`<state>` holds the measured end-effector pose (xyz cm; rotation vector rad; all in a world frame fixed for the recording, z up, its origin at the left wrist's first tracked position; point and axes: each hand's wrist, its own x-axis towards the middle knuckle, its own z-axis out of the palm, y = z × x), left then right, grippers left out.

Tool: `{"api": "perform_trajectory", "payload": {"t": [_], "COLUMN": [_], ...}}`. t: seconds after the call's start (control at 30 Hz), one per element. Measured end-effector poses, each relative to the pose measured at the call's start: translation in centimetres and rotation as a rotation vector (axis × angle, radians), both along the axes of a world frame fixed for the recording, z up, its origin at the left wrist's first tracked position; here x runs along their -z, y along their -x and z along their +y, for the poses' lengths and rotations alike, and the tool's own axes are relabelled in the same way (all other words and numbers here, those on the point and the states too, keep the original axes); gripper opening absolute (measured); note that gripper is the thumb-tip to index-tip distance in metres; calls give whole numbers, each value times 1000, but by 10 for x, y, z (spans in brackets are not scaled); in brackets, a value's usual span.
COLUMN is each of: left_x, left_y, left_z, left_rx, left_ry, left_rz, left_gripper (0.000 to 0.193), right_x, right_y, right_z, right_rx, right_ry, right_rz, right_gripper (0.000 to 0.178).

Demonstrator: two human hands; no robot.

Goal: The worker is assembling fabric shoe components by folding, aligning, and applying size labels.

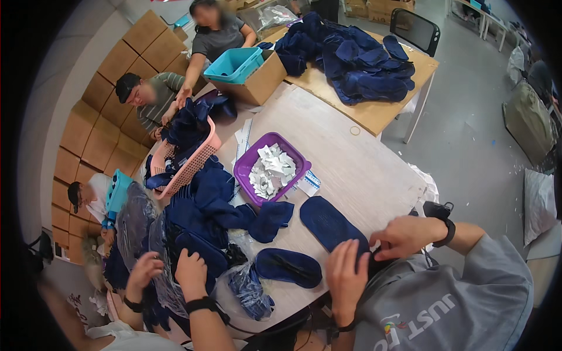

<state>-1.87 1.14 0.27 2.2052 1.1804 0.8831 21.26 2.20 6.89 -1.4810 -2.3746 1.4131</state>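
A long dark blue fabric slipper (329,217) lies at the table's near edge, its sole-shaped end pointing away from me. My left hand (345,275) holds its near end, with the fingers laid over the fabric and the thumb beside them. At the same end, the curled fingers and thumb of my right hand (404,235) close on the slipper's right edge. Part of the near end is hidden by my hands. Just left of it rests another dark blue slipper (288,268) with a black opening, next to a clear plastic bag (246,289) of dark blue fabric.
A purple basket (239,171) holds white paper scraps. Beyond it, a pink basket (199,157) and a cardboard box (257,79) stand on the table. Dark blue pieces (351,64) are heaped on a far table. At my left, a co-worker's hands (192,274) reach into the near pile.
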Motion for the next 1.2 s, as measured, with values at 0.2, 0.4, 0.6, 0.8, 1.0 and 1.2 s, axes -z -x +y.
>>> {"api": "perform_trajectory", "payload": {"t": [0.2, 0.4, 0.6, 0.8, 1.0, 1.2], "left_x": [42, 46, 68, 60, 49, 34], "left_y": [-10, -5, 8, 8, 13, 10], "left_z": [-10, -18, -34, -39, -21, -15], "left_rx": [189, 163, 78, -191, -260, -288], "left_ry": [-92, -234, -366, -92, -67, -63], "left_rz": [207, 299, 97, -251, -337, -206], "left_gripper": [50, 47, 32, 27, 16, 12], "right_x": [29, 117, 113, 86, 43, 82], "right_y": [42, 78, 76, 60, 42, 43], "right_z": [53, 98, 104, 97, 46, 29], "right_rx": [129, 13, -53, -37, -147, -67], "right_ry": [-643, -930, -765, -876, -530, -489], "right_rz": [53, -198, -287, -99, 364, 383], "right_gripper": [45, 76, 83, 64, 36, 35]}}
